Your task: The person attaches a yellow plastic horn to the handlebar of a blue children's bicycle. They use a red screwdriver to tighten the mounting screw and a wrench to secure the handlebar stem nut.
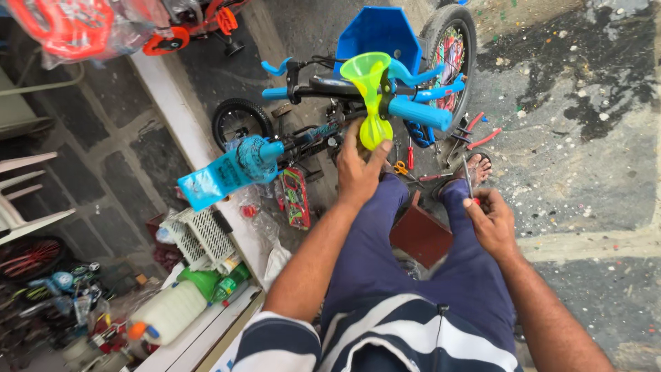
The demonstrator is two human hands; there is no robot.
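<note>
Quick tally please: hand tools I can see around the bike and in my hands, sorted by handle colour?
Red-handled: 3, namely pliers on the floor, a screwdriver beside the front wheel, and the screwdriver in the right hand.
Orange-handled: 1, scissors.
Total: 4.
The left hand holds no tool, only the green horn.

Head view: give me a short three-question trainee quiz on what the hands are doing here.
1. True or false: the left hand grips the bulb of the yellow-green horn on the blue handlebar.
2. What does the right hand hold?
A. scissors
B. a thin screwdriver
C. pliers
3. Fill in: the red-handled pliers lie on the ____ beside the front wheel.

Key: 1 true; 2 B; 3 floor.
</note>
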